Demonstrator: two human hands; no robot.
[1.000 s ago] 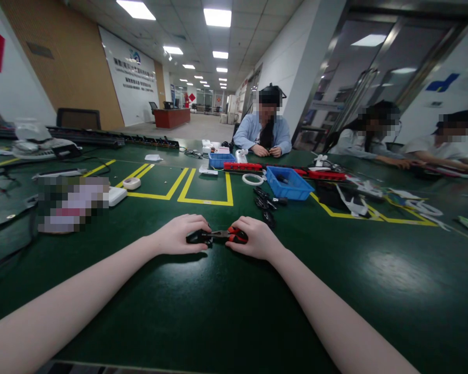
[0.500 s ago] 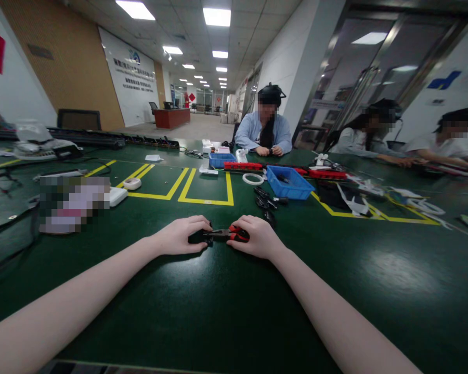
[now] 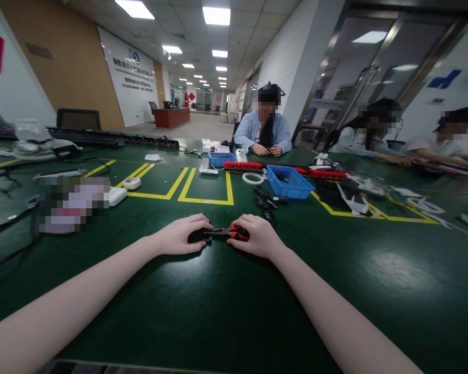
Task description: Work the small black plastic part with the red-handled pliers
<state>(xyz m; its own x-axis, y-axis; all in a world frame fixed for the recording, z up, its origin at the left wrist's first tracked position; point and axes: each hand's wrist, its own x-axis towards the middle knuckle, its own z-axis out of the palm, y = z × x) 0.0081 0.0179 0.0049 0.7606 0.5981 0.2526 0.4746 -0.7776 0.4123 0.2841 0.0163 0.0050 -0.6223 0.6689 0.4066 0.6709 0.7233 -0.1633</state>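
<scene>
Red-handled pliers [image 3: 222, 231] lie nearly level above the green table [image 3: 218, 301], with their jaws pointing left. My right hand [image 3: 255, 235] is closed around the red and black handles. A small black part [image 3: 197, 236] is in my left hand [image 3: 183, 235], whose fingers and thumb curl round it. The tips of the pliers meet the right end of that black part. Fingers cover much of the part, so its shape cannot be made out. Just beyond my right hand is a bundle of black cables [image 3: 265, 200].
A blue bin [image 3: 290, 188] holding dark items stands behind the cables, beside a white ring [image 3: 253, 178]. Yellow tape [image 3: 206, 201] marks the table. White boxes and a blurred object are at the left. One person [image 3: 263, 132] sits opposite, others at the right.
The black part and the plier tips have shifted very slightly between my hands. Both hands keep their hold and almost the same place.
</scene>
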